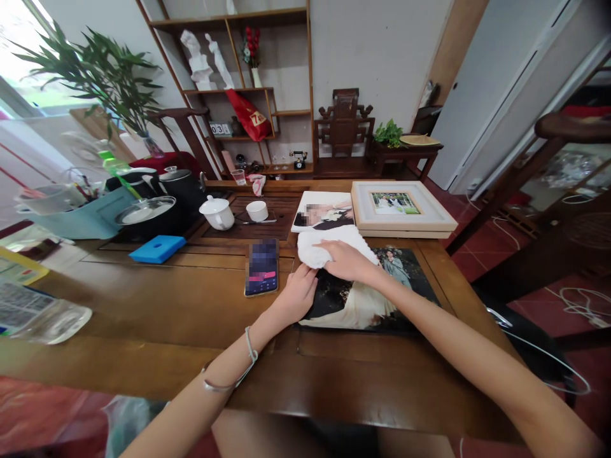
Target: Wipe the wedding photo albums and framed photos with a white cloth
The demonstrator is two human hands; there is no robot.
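A large dark photo print [405, 280] of a couple lies flat on the wooden table [167, 305]. My right hand [346, 259] presses a white cloth [317, 245] onto the print's upper left part, fingers flat on the cloth. My left hand [296, 294] rests on the print's left edge, fingers curled against it. A phone [261, 267] with a lit screen lies just left of the print.
Behind the print lie a second photo [324, 213] and a white framed picture [401, 207]. A tea tray holds a white teapot [217, 213], a cup [258, 210] and black kettles [179, 184]. A blue box [157, 248] and a plastic bag [48, 318] lie at the left.
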